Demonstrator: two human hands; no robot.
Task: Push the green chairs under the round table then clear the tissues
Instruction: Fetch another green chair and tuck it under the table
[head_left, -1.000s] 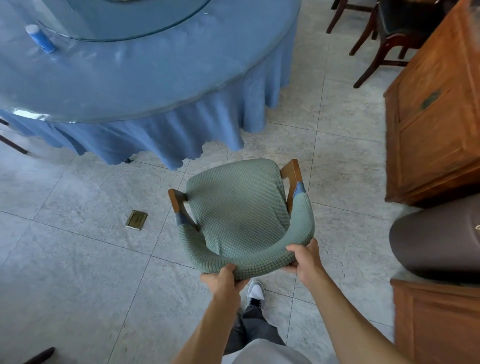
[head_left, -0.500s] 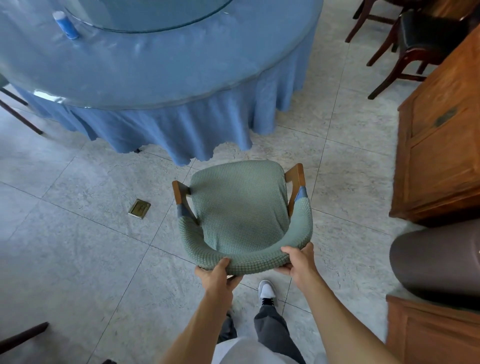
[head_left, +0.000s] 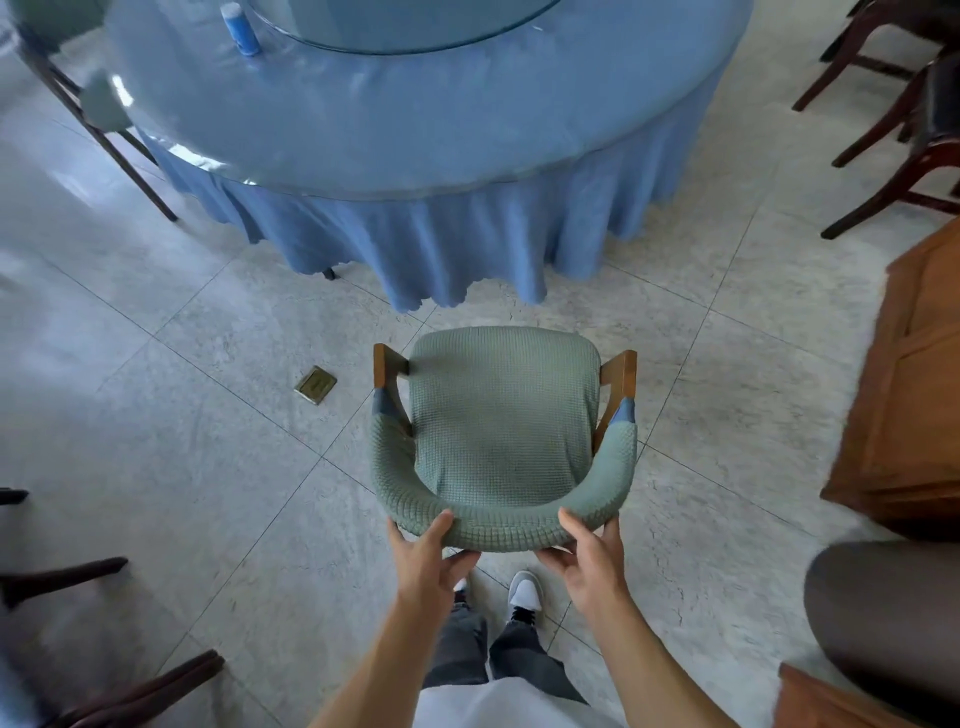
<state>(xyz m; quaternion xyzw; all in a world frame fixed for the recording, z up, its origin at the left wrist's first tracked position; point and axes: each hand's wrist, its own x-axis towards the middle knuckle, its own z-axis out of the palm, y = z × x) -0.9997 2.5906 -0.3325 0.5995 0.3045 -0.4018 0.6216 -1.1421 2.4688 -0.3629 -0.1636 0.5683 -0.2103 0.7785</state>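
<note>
A green-covered chair (head_left: 501, 415) with wooden arm posts stands on the tiled floor, its seat facing the round table (head_left: 415, 124) draped in a blue cloth with a glass top. A short gap of floor separates the seat's front edge from the cloth hem. My left hand (head_left: 428, 564) grips the curved backrest at its left, thumb on top. My right hand (head_left: 589, 556) grips the backrest at its right. A blue-and-white cylinder (head_left: 240, 28) stands on the table near the glass turntable. No tissues are visible.
A brass floor socket (head_left: 315, 385) lies left of the chair. A wooden cabinet (head_left: 904, 395) stands at the right, a dark rounded object (head_left: 883, 608) below it. Dark wooden chairs (head_left: 904, 119) stand at the upper right. Another green chair (head_left: 67, 47) sits at the table's upper left.
The chair has swung round to face the table squarely. My view has shifted right and back, showing more of the table. Both hands stay on the backrest.
</note>
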